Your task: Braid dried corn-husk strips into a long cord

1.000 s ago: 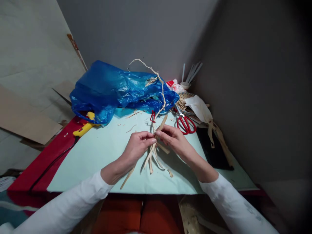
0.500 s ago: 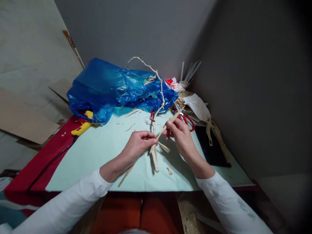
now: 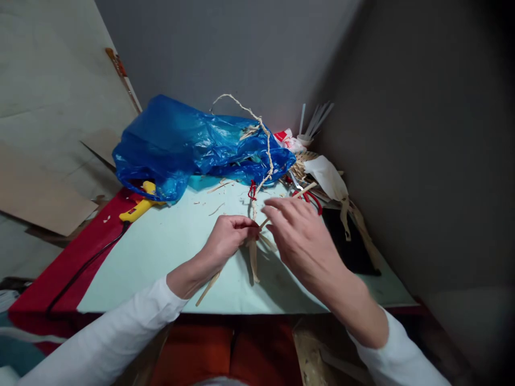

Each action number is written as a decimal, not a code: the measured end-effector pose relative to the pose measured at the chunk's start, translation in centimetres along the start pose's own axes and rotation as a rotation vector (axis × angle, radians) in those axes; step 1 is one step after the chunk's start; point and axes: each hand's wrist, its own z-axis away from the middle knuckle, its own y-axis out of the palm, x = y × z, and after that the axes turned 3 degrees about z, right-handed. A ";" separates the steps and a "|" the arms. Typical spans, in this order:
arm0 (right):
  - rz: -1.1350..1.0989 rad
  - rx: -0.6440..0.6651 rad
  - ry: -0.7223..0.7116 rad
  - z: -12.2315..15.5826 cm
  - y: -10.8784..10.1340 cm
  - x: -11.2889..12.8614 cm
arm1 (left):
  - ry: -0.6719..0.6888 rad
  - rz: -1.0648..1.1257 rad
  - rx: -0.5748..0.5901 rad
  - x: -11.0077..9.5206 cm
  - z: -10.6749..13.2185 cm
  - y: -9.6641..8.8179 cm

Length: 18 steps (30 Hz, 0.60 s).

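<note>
My left hand (image 3: pixel 227 242) pinches a bundle of tan straw strips (image 3: pixel 253 260) against the pale green mat (image 3: pixel 161 252), fingers closed on them. My right hand (image 3: pixel 300 236) hovers raised just right of it, fingers loosely curled, with one long straw strip (image 3: pixel 300 192) passing behind its fingertips; whether it grips that strip is hidden. A braided straw cord (image 3: pixel 263 139) rises from the bundle in an arc over the blue plastic bag (image 3: pixel 181 142). A red tie (image 3: pixel 252 190) sits on the cord just beyond my fingers.
Red-handled scissors (image 3: pixel 311 199) lie beyond my right hand beside a heap of straw and white paper (image 3: pixel 324 177). A yellow glue gun (image 3: pixel 139 206) with a black cable rests on the red cloth (image 3: pixel 80 257) at left. A cup of white sticks (image 3: pixel 308 131) stands by the wall.
My right hand pulled a strip up and to the right, then lifted toward the camera and now covers part of the bundle. My left hand stayed pinched in place.
</note>
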 end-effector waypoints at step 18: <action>-0.660 0.176 0.393 1.5 2.2 -1.7 | 0.050 0.079 0.024 0.2 0.3 -0.2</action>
